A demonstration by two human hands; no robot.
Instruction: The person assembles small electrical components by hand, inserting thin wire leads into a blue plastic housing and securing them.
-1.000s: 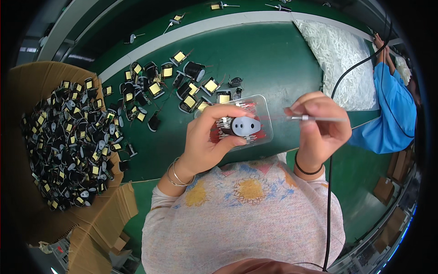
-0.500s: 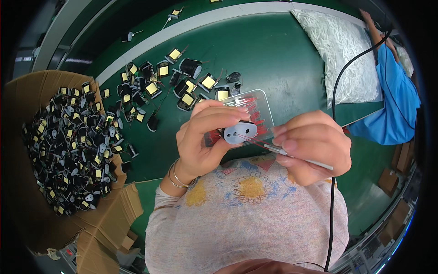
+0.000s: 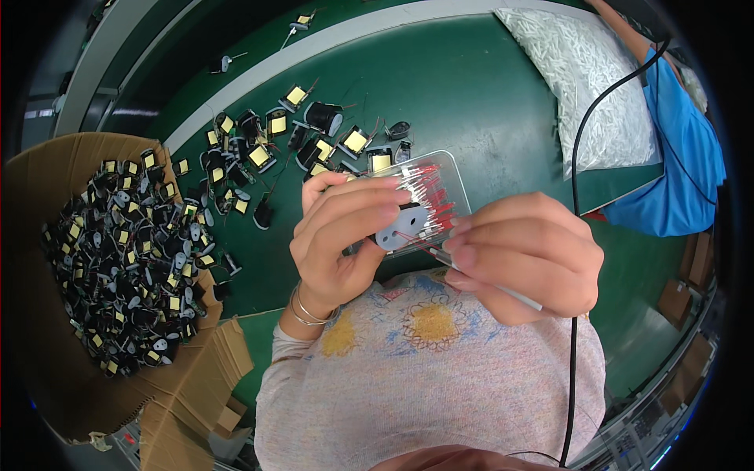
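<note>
My left hand grips a small black device with a grey oval end cap, which faces right and has several holes. Thin red wires run from the cap toward my right hand. Pinched in that hand's fingers is a slender whitish rod, its lower end sticking out past the fingers. Where the wires meet the rod is partly covered by the fingertips. Behind both hands lies a clear plastic box with red-and-white leads in it, partly hidden by my left hand.
Several black devices with yellow pads lie on the green table. A cardboard box full of similar ones stands at left. At far right are a bag of white pieces and a person's blue garment. A black cable hangs down.
Both hands have shifted slightly left. My right hand is nearer the grey cap, and its rod slopes more steeply downward. At far right, the other person's arm has moved.
</note>
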